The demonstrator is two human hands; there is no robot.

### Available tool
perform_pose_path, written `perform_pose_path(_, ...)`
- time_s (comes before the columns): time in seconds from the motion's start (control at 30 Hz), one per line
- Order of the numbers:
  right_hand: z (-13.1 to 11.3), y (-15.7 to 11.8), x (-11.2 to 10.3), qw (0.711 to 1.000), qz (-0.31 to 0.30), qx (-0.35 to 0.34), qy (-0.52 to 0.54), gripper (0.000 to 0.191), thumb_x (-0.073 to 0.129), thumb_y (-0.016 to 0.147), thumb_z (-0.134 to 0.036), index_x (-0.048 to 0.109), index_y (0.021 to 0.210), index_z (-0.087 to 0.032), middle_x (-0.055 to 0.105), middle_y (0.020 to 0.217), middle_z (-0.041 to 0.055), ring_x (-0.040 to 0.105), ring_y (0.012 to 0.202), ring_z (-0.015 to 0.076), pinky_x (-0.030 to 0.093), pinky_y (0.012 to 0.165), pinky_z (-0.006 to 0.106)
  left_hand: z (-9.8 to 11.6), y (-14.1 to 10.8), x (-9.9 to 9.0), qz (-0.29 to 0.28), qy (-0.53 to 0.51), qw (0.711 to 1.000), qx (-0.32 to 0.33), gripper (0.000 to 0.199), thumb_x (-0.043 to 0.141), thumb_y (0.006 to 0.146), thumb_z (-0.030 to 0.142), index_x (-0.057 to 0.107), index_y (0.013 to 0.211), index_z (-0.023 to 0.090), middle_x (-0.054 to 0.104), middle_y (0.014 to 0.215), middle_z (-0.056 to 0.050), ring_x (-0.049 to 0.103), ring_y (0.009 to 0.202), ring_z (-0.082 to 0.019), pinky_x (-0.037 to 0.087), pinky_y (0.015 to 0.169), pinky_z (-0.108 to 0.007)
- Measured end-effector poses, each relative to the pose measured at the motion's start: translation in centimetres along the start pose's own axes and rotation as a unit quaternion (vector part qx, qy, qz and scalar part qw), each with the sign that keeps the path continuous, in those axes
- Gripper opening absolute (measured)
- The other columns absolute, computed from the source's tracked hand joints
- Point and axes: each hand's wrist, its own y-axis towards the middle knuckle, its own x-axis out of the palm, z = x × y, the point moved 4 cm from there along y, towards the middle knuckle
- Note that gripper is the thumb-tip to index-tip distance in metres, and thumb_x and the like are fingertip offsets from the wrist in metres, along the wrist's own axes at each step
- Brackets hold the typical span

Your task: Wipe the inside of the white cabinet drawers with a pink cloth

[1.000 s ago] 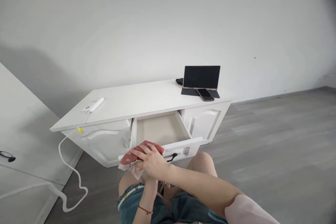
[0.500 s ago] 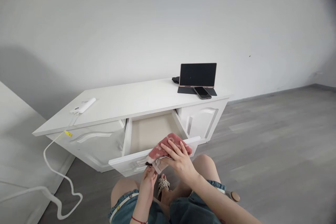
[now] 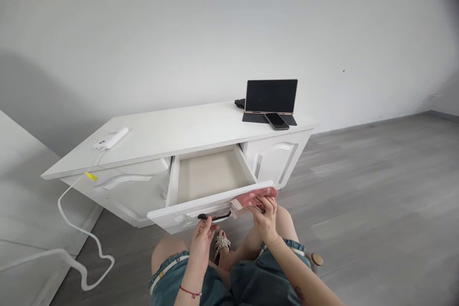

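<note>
A white drawer (image 3: pixel 208 175) is pulled out of the low white cabinet, with nothing visible inside. On its front is a black handle (image 3: pixel 220 218). My left hand (image 3: pixel 202 237) has its fingers closed on the left end of this handle. A red and white cloth (image 3: pixel 251 198) lies against the right part of the drawer front. My right hand (image 3: pixel 265 215) grips the cloth there, fingers bent over it, to the right of the handle.
On the cabinet top (image 3: pixel 172 126) stand a tablet (image 3: pixel 271 96) with a phone (image 3: pixel 277 121) before it and a black item (image 3: pixel 240 103) behind. A white device (image 3: pixel 112 139) with a hanging white cable (image 3: pixel 93 239) lies left. Below are my knees and a sandal (image 3: pixel 222 244).
My right hand has moved right with the cloth, off the handle, which now shows. My left hand has come to the handle's left end. The view has shifted slightly.
</note>
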Motion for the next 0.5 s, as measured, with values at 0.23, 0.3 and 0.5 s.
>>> perform_pose_path(0.23, -1.1, -3.2, 3.0, 0.982, 0.034, 0.188, 0.016, 0.028, 0.035, 0.084, -0.008, 0.055, 0.100, -0.020, 0.033, 0.123, 0.0139, 0.036, 0.124, 0.0277, 0.043, 0.098, 0.048, 0.4, -0.4, 0.6, 0.007, 0.001, 1.000, -0.003, 0.043, 0.088, 0.048, 0.039, 0.064, 0.075, 0.018, 0.071, 0.081, -0.001, 0.065, 0.064, -0.013, 0.049, 0.069, -0.026)
perform_pose_path(0.3, -1.7, -4.0, 3.8, 0.966, 0.028, 0.256, 0.016, 0.034, 0.035, 0.083, -0.009, 0.049, 0.112, -0.019, 0.032, 0.125, 0.0159, 0.036, 0.127, 0.0284, 0.042, 0.099, 0.047, 0.6, -0.6, 0.7, 0.008, 0.006, 1.000, 0.001, 0.042, 0.087, 0.050, 0.040, 0.063, 0.075, 0.018, 0.071, 0.083, -0.001, 0.064, 0.064, -0.012, 0.049, 0.069, -0.026)
perform_pose_path(0.5, -4.6, -6.4, 6.7, 0.892, -0.107, 0.438, 0.022, 0.045, 0.031, 0.087, -0.019, 0.032, 0.131, -0.011, 0.045, 0.118, 0.0233, 0.052, 0.112, 0.0314, 0.046, 0.093, 0.046, 0.2, -1.0, 1.0, 0.019, -0.018, 1.000, 0.013, 0.040, 0.086, 0.054, 0.041, 0.061, 0.074, 0.018, 0.063, 0.068, 0.004, 0.060, 0.057, -0.010, 0.049, 0.060, -0.023)
